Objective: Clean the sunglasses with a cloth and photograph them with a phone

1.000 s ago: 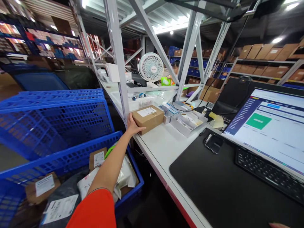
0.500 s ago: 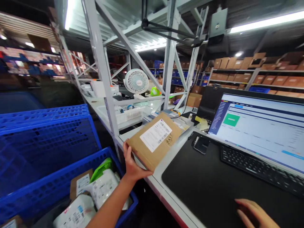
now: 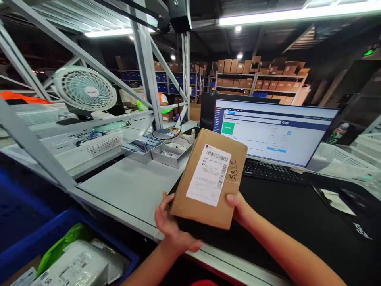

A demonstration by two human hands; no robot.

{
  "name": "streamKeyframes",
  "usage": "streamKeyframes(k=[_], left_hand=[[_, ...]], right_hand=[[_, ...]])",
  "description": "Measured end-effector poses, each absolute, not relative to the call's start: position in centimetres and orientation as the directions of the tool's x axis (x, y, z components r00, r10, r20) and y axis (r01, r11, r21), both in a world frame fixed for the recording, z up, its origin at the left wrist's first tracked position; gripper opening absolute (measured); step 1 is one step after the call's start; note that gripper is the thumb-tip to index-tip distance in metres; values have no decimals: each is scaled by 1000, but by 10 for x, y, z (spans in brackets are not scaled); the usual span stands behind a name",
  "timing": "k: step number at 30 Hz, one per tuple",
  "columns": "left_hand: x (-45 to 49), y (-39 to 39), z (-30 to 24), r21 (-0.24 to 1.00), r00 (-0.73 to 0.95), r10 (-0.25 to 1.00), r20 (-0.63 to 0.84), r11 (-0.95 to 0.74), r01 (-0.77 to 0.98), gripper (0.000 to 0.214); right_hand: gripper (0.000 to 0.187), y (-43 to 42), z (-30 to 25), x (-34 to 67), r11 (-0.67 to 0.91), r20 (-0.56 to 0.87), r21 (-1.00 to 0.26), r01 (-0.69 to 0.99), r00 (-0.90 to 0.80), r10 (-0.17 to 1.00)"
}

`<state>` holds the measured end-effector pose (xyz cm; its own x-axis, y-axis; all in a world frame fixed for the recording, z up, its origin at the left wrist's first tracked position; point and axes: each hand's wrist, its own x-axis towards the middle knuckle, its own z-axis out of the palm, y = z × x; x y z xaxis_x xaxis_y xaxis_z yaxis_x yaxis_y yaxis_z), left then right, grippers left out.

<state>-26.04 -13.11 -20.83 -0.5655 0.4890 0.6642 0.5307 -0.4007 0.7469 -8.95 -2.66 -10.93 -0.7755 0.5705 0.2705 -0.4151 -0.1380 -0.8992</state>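
A cardboard box (image 3: 181,198) is tilted up in front of me, above the black desk mat. It bears a white printed label (image 3: 208,174) with barcodes and handwriting in black marker. My right hand (image 3: 242,208) grips its lower right side, the thumb on the front face and the other fingers hidden behind. At the lower left corner is my left hand (image 3: 171,224), fingers spread and thumb pointing away below the box. Its fingertips are beside or lightly against the left edge; I cannot tell which.
A blue crate (image 3: 131,260) with wrapped parcels (image 3: 80,264) stands at lower left. Behind the box are a monitor (image 3: 268,131), a keyboard (image 3: 268,171) and grey trays (image 3: 175,159). Metal frame posts and a fan (image 3: 86,89) are at left; a mouse (image 3: 353,198) lies at right.
The box has moved from the desk's left end to the right and been tilted up. My right hand has left the mat and taken hold of it; my left thumb has come off it. The view has turned right.
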Motion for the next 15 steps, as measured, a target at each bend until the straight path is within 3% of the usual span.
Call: streamKeyframes(k=[1,3,6,9,12,13,15], left_hand=[[-265,-131,-198,755,-582,486,652,-486,440,141],[-276,-130,-176,850,-508,697,506,-503,157,114],[-278,-120,-148,962,-247,941,230,-258,-91,105],[-256,-107,-134,975,-201,980,8,-52,-215,97],[-233,-96,-133,954,-277,957,-91,4,-301,92],[-229,-92,-134,955,-298,950,-92,0,-297,92],[-228,-84,-139,964,-335,940,-72,-21,-264,96]], right_hand=[[80,-19,-108,-79,-121,263,-903,-411,-755,600],[88,-8,-110,-60,-72,263,-916,-394,-728,633],[108,-4,-118,-39,-4,289,-925,-380,-711,641],[109,-6,-126,-23,90,278,-951,-294,-699,659],[95,1,-127,12,314,213,-949,14,-704,678],[91,6,-127,32,414,206,-894,173,-660,722],[86,17,-127,90,502,266,-655,564,-450,852]])
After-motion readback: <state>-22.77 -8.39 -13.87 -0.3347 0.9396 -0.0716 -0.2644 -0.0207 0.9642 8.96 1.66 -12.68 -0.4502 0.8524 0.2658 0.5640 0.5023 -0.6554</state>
